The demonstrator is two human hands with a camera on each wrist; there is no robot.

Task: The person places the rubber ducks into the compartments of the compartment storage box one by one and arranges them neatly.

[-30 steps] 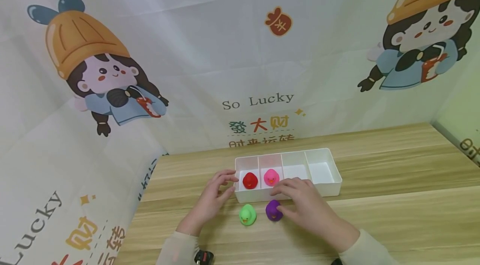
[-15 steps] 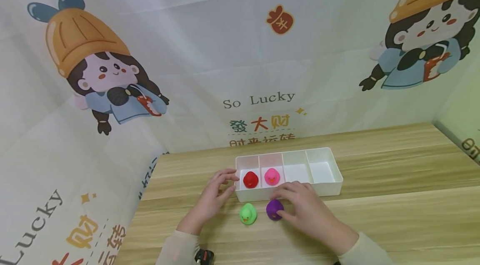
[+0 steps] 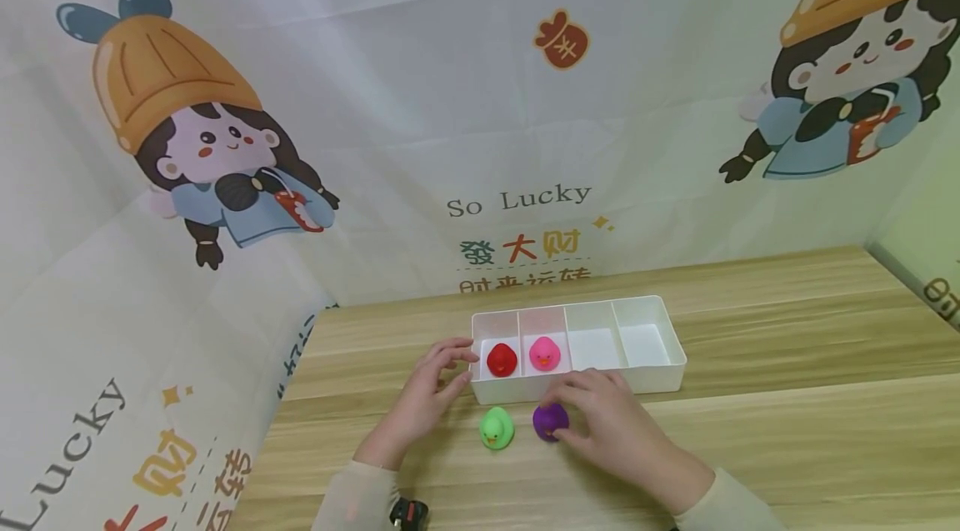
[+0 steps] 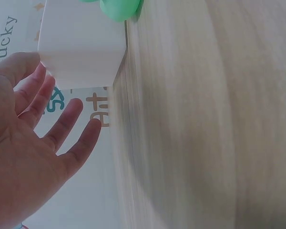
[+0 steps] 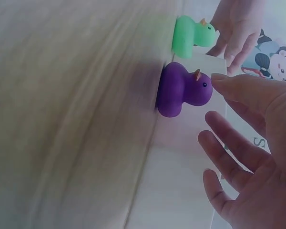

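In the head view, my left hand (image 3: 427, 393) is at the left end of a white divided box (image 3: 517, 388), its fingers spread and loosely bent against or close to the end wall. The left wrist view shows that palm with nothing in it. My right hand (image 3: 618, 431) is over a purple rubber duck (image 3: 550, 422), with thumb and index finger on either side of it. In the right wrist view, the thumb tip is at the duck's head and the other fingers are apart; firm contact cannot be made out. A green rubber duck (image 3: 496, 428) stands to its left.
Within the box, a red rubber duck (image 3: 502, 360) is in the leftmost compartment and a pink one (image 3: 544, 353) in the second. The wooden table (image 3: 810, 431) meets a printed cloth backdrop (image 3: 405, 97) behind the box.
My right hand has come slightly lower and its fingers have closed in a little around the purple duck. The left hand, box and other ducks keep their places; the head view has shifted slightly.
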